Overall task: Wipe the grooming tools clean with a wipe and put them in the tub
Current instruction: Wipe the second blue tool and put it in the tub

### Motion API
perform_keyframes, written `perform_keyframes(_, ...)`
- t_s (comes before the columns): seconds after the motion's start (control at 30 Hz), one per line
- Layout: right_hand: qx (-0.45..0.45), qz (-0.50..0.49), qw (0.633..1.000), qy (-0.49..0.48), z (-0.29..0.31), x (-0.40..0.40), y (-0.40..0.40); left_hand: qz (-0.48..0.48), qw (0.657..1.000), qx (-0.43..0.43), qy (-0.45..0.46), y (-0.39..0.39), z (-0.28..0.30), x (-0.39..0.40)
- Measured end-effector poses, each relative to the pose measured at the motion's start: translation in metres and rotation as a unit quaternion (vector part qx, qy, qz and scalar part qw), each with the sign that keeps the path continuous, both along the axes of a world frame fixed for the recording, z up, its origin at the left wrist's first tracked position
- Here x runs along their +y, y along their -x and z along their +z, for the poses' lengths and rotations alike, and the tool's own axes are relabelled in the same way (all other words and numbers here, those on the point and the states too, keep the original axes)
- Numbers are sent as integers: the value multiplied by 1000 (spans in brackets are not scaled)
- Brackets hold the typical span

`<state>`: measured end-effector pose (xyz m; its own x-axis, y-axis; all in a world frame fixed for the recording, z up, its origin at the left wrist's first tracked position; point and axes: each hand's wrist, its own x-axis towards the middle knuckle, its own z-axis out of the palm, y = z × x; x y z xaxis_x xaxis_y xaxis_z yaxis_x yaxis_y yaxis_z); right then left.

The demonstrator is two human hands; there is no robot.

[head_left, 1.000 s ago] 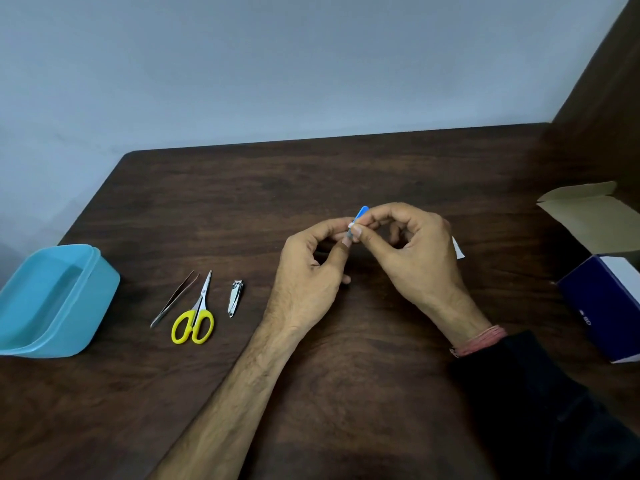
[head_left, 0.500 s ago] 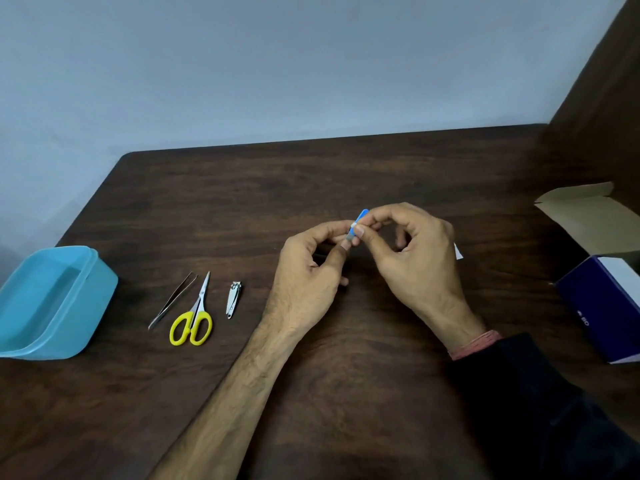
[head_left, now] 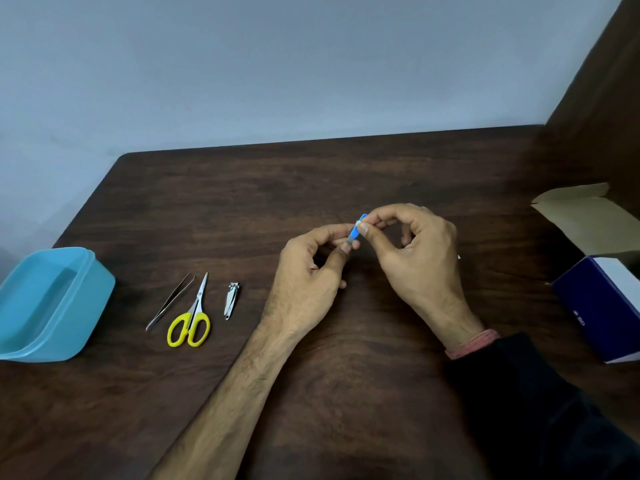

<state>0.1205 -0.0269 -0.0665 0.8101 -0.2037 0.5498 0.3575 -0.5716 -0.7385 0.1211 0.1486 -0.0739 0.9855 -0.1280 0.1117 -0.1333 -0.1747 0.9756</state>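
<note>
Small blue packet (head_left: pixel 356 229), likely the wipe sachet, held above table centre, pinched from both sides; left hand (head_left: pixel 311 271) grips its lower end between thumb and forefinger, other fingers curled; right hand (head_left: pixel 412 258) pinches its upper end with thumb and forefinger, remaining fingers curled loosely; both hands clamped on the packet, fingertips nearly meeting; contents of packet too small to tell. At 9 o'clock of the hands, three tools lie on the table (head_left: pixel 311 174) in a row, apart from each other: nail clipper (head_left: pixel 231 300) nearest the hands, then yellow-handled scissors (head_left: pixel 192 317), blades pointing to 12 o'clock, then tweezers (head_left: pixel 169 302) just beside the scissors, tilted; further out at 9 o'clock, blue tub (head_left: pixel 86 299) at table's left edge, open, no tools inside. At 3 o'clock, dark blue box (head_left: pixel 595 306) with open cardboard flap (head_left: pixel 585 216); dark sleeve (head_left: pixel 540 403) and reddish wrist band (head_left: pixel 474 342) on right arm.
</note>
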Motion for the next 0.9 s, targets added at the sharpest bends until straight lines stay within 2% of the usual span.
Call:
perform_keyframes(0.1,1,22,999,35,0,3,2,5,1000,0,5,-1,0,1)
perform_keyframes(0.23,6,1,1000,9,-3,0,-2,-6,1000,3,0,0,1,1)
perform_keyframes(0.4,5,33,999,32,0,2,2,1,1000,2,4,-2,-1,2)
perform_keyframes(0.53,13,15,1000,-1,-1,-2,-2,2,1000,5,-7,-1,-1,1)
perform_keyframes(0.67,8,43,998,38,-1,3,1,7,1000,6,3,-2,-1,1)
perform_keyframes(0.8,8,22,1000,15,-3,0,-2,6,1000,4,-6,-1,-1,0)
perform_keyframes(0.9,7,46,998,40,-4,3,-1,7,1000,4,-3,-1,0,1)
